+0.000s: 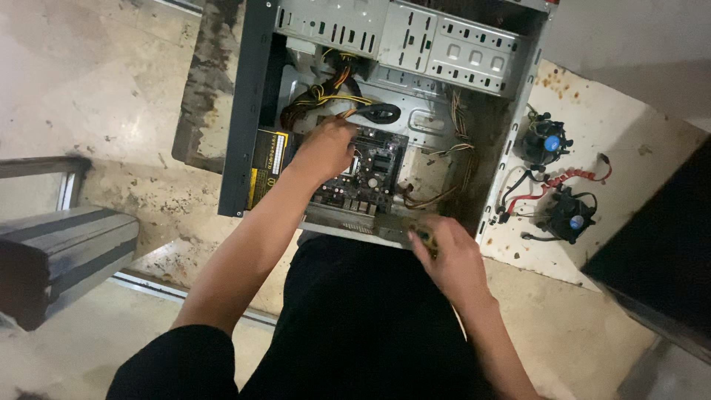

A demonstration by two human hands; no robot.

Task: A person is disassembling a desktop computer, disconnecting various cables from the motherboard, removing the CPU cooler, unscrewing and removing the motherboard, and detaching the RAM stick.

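An open grey computer case (241, 111) lies on its side on the floor, with a dark motherboard (378, 167) inside. My left hand (326, 148) reaches into the case and rests on the board's left edge, beside a bundle of yellow and black cables (326, 92); what its fingers grip is hidden. My right hand (448, 255) is at the case's near edge, closed around a small screwdriver handle (424, 237) that pokes out by the thumb.
Two black cooling fans with blue centres (546, 142) (570, 216) and red cables (574, 178) lie on a stained white sheet at the right. A black power supply (268, 159) sits in the case's left corner. A dark metal step (52, 248) stands at the left, a black box (659, 252) at the right.
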